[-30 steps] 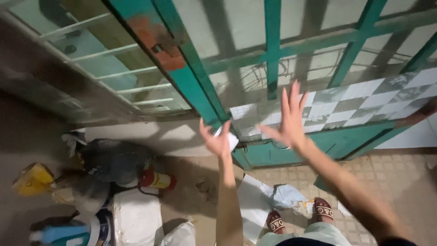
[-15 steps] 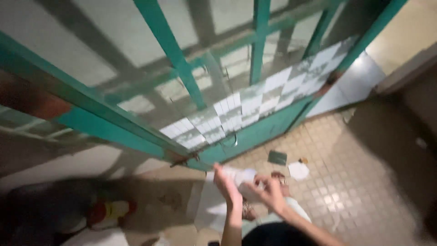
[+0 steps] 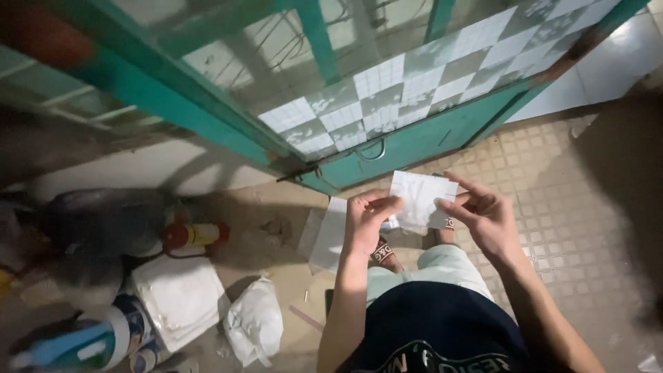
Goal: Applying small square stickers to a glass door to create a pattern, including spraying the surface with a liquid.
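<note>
Both of my hands hold a white square sheet [image 3: 421, 199], thin like a tile sticker or paper, in front of my chest. My left hand [image 3: 366, 222] pinches its left edge. My right hand [image 3: 483, 215] grips its right edge with the fingers spread behind it. Above stands a green-framed door [image 3: 414, 138] whose glass panel is partly covered with grey-and-white checkered squares [image 3: 387, 97]. Below my hands I see my pale shorts and a sandalled foot [image 3: 383, 252].
More white sheets [image 3: 330, 235] lie on the floor by the door's foot. At the left stand a red-and-yellow spray can [image 3: 193, 236], a stack of white squares [image 3: 178, 295], a white bag [image 3: 257, 322], a dark bag [image 3: 103, 221] and bottles [image 3: 90, 342]. Beige tiled floor [image 3: 573, 207] spreads to the right.
My hands have come down from the door glass to chest height and now hold a white sheet between them. The view has tilted down toward the floor.
</note>
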